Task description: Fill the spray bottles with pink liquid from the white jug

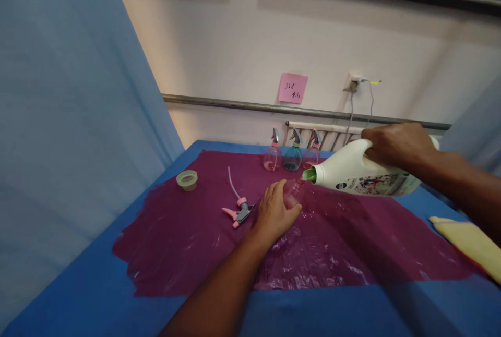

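Note:
My right hand is wrapped round the handle of a cream-white detergent jug, tilted with its green spout to the left. That spout is over the mouth of a clear pinkish spray bottle without its head. Around the bottle's left side, the fingers of my left hand are curled, steadying it. To the left lies a pink and grey trigger sprayer head with its thin tube. A pale green cap rests farther left. Whether liquid is flowing is hard to make out.
Behind stand three spray bottles with heads, the middle one teal. A shiny maroon plastic sheet covers much of the blue table. A folded yellow cloth lies at right. A socket with cables is on the wall.

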Demonstrator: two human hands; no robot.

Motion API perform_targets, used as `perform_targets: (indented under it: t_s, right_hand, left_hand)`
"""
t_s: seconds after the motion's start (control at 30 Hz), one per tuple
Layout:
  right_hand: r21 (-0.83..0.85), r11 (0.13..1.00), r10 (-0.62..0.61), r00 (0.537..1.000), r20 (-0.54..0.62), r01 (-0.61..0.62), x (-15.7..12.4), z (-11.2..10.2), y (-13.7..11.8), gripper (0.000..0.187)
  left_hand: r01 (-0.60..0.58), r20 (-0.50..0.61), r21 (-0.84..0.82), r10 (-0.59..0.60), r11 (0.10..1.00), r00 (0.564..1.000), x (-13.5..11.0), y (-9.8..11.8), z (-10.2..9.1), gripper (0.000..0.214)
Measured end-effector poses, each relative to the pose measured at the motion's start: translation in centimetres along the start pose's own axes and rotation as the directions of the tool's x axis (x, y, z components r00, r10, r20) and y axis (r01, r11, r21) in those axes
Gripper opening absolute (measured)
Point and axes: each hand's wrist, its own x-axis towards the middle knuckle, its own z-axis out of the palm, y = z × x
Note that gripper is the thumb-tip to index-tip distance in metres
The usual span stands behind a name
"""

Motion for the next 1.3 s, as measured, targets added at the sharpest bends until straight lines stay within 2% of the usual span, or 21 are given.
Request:
perform_targets:
  t_s: [0.63,0.83,0.97,1.13,1.23,1.3]
  right_hand:
    - [-0.051,0.999,0.017,0.998,0.052,-0.015,0.0,-0.4,-0.3,0.031]
    - [-0.031,0.999,0.04,0.998,0.038,-0.039,-0.1,0.2,-0.5,0.032]
    - [0.055,0.994,0.093,0.993,0.071,-0.097,-0.6,1.4,-1.2,0.034]
    - [0.204,0.951,0.21,0.97,0.119,-0.231,-1.4,4.2,-2.2,0.042]
    - [0.337,0.88,0.313,0.942,0.121,-0.335,-1.6,6.1,-2.4,0.041]
    - [0.467,0.792,0.393,0.914,0.105,-0.394,-1.6,7.5,-2.5,0.039]
  left_hand:
    - [0.004,-0.016,0.002,-0.004,1.0,1.0,0.0,0.1,0.0,0.078]
    - [0.003,-0.01,-0.015,-0.003,1.0,1.0,0.0,0.2,-0.1,0.078]
    - [0.02,-0.02,-0.025,-0.021,0.999,1.0,0.0,0.1,0.0,0.079]
    - [0.06,-0.015,-0.033,-0.06,0.998,0.998,0.2,0.1,0.1,0.08]
    - [0.073,-0.011,-0.044,-0.074,0.996,0.997,0.3,0.1,0.2,0.084]
    - [0.084,-0.016,-0.067,-0.085,0.994,0.996,0.3,-0.1,0.3,0.088]
